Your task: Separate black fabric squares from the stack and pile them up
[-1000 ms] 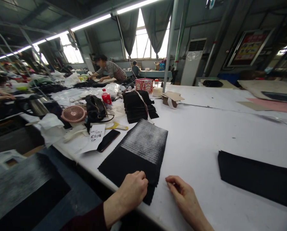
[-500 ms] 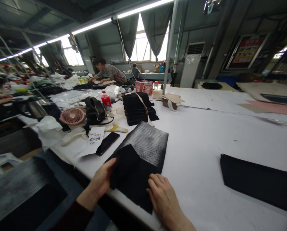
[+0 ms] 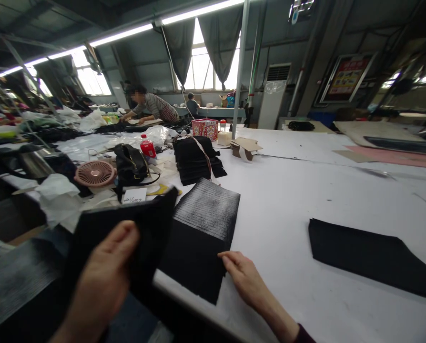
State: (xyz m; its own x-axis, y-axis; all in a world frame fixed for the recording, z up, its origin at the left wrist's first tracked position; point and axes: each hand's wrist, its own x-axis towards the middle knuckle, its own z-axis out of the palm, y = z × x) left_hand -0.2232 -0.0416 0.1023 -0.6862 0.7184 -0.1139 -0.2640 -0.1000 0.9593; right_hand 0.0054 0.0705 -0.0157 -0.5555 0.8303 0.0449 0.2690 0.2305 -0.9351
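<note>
My left hand (image 3: 104,281) grips a black fabric piece (image 3: 145,228) lifted off the table at the near left. A fanned stack of black fabric pieces (image 3: 202,233) lies on the white table (image 3: 306,186) in front of me. My right hand (image 3: 247,281) rests at the stack's near right corner, fingers curled with their tips on its edge. A long black fabric strip (image 3: 370,255) lies flat to the right.
Behind the stack sit a tied bundle of black fabric (image 3: 195,159), a pink fan (image 3: 95,173), a black bag (image 3: 129,164), a red bottle (image 3: 147,146) and a red box (image 3: 205,128). A person (image 3: 150,105) leans over a far table. More dark fabric (image 3: 16,281) lies lower left.
My left hand has pulled one black piece off the stack and carried it up and to the left. My right hand slid from on top of the stack to its near right corner.
</note>
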